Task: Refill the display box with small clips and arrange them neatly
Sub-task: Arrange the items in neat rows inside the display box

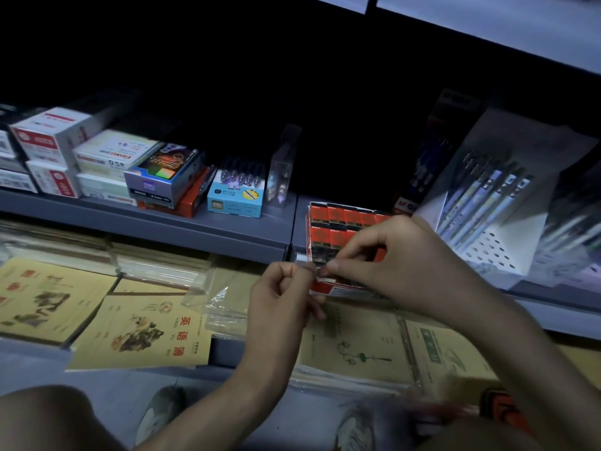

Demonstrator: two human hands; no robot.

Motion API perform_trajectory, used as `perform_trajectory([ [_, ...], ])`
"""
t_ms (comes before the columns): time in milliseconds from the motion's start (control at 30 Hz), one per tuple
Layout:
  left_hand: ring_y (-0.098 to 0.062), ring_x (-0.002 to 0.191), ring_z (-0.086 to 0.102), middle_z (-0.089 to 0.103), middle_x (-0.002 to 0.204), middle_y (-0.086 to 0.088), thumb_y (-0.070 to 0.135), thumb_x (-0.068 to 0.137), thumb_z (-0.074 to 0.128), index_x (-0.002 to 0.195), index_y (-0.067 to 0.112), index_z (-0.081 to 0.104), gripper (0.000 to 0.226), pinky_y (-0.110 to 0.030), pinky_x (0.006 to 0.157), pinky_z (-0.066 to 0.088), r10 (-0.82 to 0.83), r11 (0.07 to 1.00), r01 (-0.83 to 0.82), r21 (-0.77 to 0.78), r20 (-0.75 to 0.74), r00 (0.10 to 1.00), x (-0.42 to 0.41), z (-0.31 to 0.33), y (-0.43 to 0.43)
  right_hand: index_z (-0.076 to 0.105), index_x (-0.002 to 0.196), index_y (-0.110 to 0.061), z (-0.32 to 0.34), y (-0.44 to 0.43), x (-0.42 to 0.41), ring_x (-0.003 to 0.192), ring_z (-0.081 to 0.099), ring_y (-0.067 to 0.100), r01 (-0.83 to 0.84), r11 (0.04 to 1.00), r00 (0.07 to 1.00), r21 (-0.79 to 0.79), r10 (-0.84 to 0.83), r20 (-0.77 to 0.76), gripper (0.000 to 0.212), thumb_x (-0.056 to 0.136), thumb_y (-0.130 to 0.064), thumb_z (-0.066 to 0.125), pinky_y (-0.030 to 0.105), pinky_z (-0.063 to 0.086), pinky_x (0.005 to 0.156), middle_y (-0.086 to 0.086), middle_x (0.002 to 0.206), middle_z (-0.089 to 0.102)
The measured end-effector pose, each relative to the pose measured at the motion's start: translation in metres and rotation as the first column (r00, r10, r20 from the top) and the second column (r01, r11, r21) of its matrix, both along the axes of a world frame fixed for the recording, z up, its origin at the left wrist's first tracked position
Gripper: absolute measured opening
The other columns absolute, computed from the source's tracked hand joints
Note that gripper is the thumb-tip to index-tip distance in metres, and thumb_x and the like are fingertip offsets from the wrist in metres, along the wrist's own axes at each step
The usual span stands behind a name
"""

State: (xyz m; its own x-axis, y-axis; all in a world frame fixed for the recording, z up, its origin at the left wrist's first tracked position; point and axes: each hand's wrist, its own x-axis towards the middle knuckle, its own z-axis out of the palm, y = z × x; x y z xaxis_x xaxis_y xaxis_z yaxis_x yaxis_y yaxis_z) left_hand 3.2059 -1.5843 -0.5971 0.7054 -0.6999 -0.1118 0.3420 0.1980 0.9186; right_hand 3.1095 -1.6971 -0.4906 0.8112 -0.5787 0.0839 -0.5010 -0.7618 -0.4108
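A red and white display box [338,289] stands at the front edge of the grey shelf [227,229], holding rows of small red clip packs [338,219]. My left hand [279,301] and my right hand [393,255] meet just in front of the box's near left corner. Both pinch a small pale piece, possibly tape or clear wrap [313,271], between thumb and fingers. Exactly what the piece is cannot be made out. My right hand covers the box's near right part.
Stationery boxes [162,177] line the shelf to the left, and a white perforated rack of pens [487,206] stands to the right. Below lie yellow exercise books [143,333] and crumpled clear plastic wrap [221,297]. Shoes show on the floor.
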Motion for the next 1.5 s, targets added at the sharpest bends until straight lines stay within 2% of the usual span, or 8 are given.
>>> perform_trajectory([
  [167, -0.022, 0.056, 0.057, 0.055, 0.072, -0.038, 0.018, 0.099, 0.059, 0.099, -0.013, 0.055, 0.031, -0.021, 0.049, 0.045, 0.016, 1.0, -0.017, -0.025, -0.02, 1.0, -0.002, -0.001, 0.001, 0.082, 0.077, -0.032, -0.015, 0.008, 0.002, 0.065, 0.063, 0.0, 0.009, 1.0, 0.988, -0.005, -0.008, 0.152, 0.013, 0.083, -0.044, 0.082, 0.015, 0.043, 0.054, -0.015, 0.065, 0.07],
  [367, -0.023, 0.058, 0.057, 0.054, 0.077, -0.043, 0.021, 0.099, 0.06, 0.095, -0.007, 0.057, 0.028, -0.022, 0.052, 0.046, 0.036, 0.998, -0.036, -0.042, 0.006, 0.999, -0.004, -0.002, 0.002, 0.084, 0.088, -0.035, -0.005, 0.005, 0.003, 0.078, 0.066, -0.007, -0.038, 0.999, 0.999, 0.031, 0.039, -0.027, 0.003, 0.086, -0.034, 0.081, 0.021, 0.055, 0.068, -0.024, 0.076, 0.073],
  [733, -0.024, 0.059, 0.058, 0.057, 0.073, -0.04, 0.019, 0.101, 0.059, 0.094, -0.007, 0.058, 0.028, -0.022, 0.053, 0.045, 0.038, 0.998, -0.035, -0.058, 0.056, 0.998, -0.006, -0.005, 0.002, 0.08, 0.072, -0.031, -0.01, 0.005, 0.017, 0.073, 0.062, -0.001, -0.021, 0.998, 0.995, -0.064, 0.014, -0.103, 0.013, 0.082, -0.038, 0.084, 0.031, 0.056, 0.072, -0.018, 0.072, 0.066],
  [833, -0.025, 0.06, 0.058, 0.062, 0.069, -0.03, 0.023, 0.102, 0.057, 0.093, -0.004, 0.058, 0.028, -0.025, 0.053, 0.044, 0.006, 0.999, -0.002, -0.052, 0.07, 0.998, -0.003, -0.004, 0.003, 0.077, 0.069, -0.027, 0.0, 0.003, 0.01, 0.072, 0.059, 0.0, -0.011, 1.0, 1.0, 0.009, 0.011, -0.014, 0.027, 0.085, -0.048, 0.079, 0.019, 0.048, 0.064, -0.011, 0.073, 0.064],
  [1000, -0.024, 0.062, 0.058, 0.064, 0.07, -0.019, 0.023, 0.101, 0.059, 0.085, 0.0, 0.058, 0.028, -0.022, 0.051, 0.042, -0.051, 0.999, 0.052, -0.012, 0.109, 0.993, 0.003, 0.0, 0.006, 0.073, 0.081, -0.019, 0.011, -0.002, -0.006, 0.049, 0.045, 0.0, 0.106, 0.878, 0.981, 0.466, -0.169, 0.094, 0.035, 0.094, -0.051, 0.067, 0.013, 0.036, 0.051, -0.013, 0.06, 0.052],
  [1133, -0.016, 0.058, 0.056, 0.059, 0.064, -0.009, 0.026, 0.102, 0.059, 0.072, 0.01, 0.057, 0.034, -0.015, 0.052, 0.042, -0.087, 0.996, 0.078, 0.049, 0.204, 0.975, 0.012, 0.003, 0.009, 0.08, 0.105, -0.014, 0.009, -0.007, -0.008, 0.063, 0.05, 0.017, 0.103, 0.696, 0.941, 0.71, -0.3, 0.158, 0.032, 0.098, -0.014, 0.048, 0.025, 0.042, 0.058, 0.012, 0.088, 0.06],
  [1300, -0.012, 0.059, 0.053, 0.055, 0.061, 0.0, 0.024, 0.101, 0.06, 0.059, 0.029, 0.059, 0.043, -0.014, 0.053, 0.041, -0.072, 0.995, 0.049, 0.088, 0.286, 0.955, 0.023, 0.005, 0.01, 0.065, 0.119, -0.017, 0.012, -0.011, -0.021, 0.075, 0.072, 0.019, 0.037, 0.748, 0.956, 0.663, -0.218, 0.194, 0.03, 0.093, -0.004, 0.071, 0.022, 0.053, 0.063, 0.008, 0.091, 0.079],
  [1500, -0.012, 0.064, 0.053, 0.058, 0.065, 0.002, 0.012, 0.098, 0.064, 0.087, 0.009, 0.067, 0.012, -0.024, 0.059, 0.049, -0.033, 0.999, 0.036, -0.002, 0.36, 0.932, 0.025, 0.005, 0.008, 0.073, 0.102, -0.013, 0.005, -0.012, -0.018, 0.08, 0.079, 0.022, 0.061, 0.807, 0.923, 0.588, -0.269, 0.274, 0.02, 0.085, -0.005, 0.079, 0.022, 0.061, 0.069, 0.009, 0.089, 0.08],
])
